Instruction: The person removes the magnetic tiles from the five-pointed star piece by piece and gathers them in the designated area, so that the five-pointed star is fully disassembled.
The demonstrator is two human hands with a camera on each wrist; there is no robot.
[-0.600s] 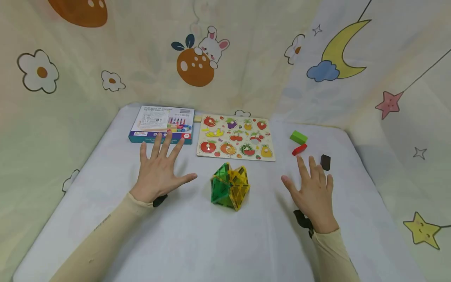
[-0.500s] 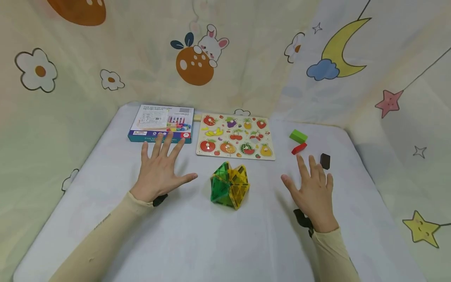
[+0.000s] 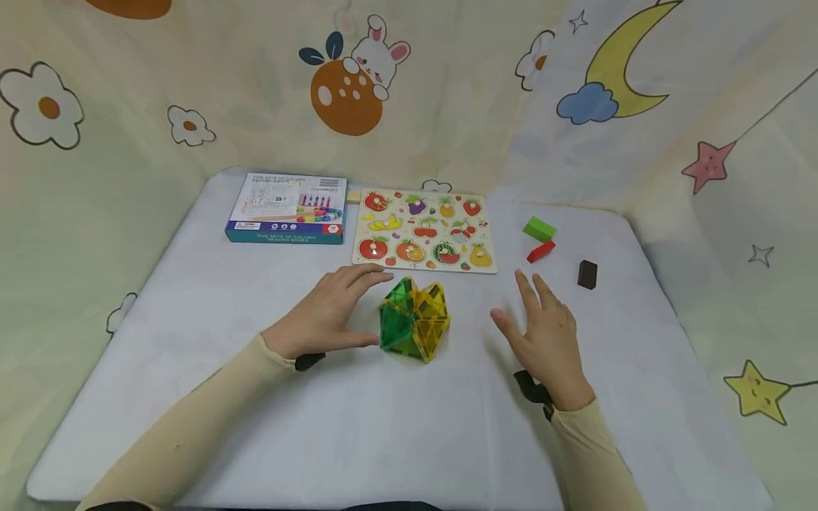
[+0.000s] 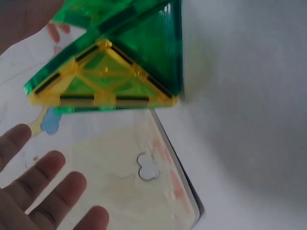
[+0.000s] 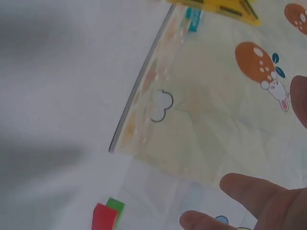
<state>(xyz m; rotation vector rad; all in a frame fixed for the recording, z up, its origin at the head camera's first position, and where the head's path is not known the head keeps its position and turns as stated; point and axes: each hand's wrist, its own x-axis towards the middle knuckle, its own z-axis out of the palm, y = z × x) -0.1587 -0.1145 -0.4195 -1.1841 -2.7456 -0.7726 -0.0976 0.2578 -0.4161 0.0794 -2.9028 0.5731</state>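
Note:
In the middle of the table sits a shape built of see-through green and yellow magnetic tiles (image 3: 414, 321), its green half towards the left. My left hand (image 3: 332, 310) is right beside that green half, thumb and fingers spread apart around its left side and holding nothing. The left wrist view shows the magnetic tiles (image 4: 120, 72) close up, with the fingertips (image 4: 72, 187) below them. My right hand (image 3: 548, 345) hovers over the table to the right, fingers loosely extended, with a gap between it and the tiles. Nothing is in its grasp.
Behind the tiles lies a fruit puzzle board (image 3: 424, 231), with a printed cardboard box (image 3: 287, 208) to its left. A green block (image 3: 540, 228), a red block (image 3: 541, 251) and a dark block (image 3: 587, 275) lie at the right. A patterned cloth (image 3: 460, 106) walls the table.
My left hand has moved right and turned, from beside the box to the tiles' left side. The right hand has shifted slightly left. The head view has tilted down a little.

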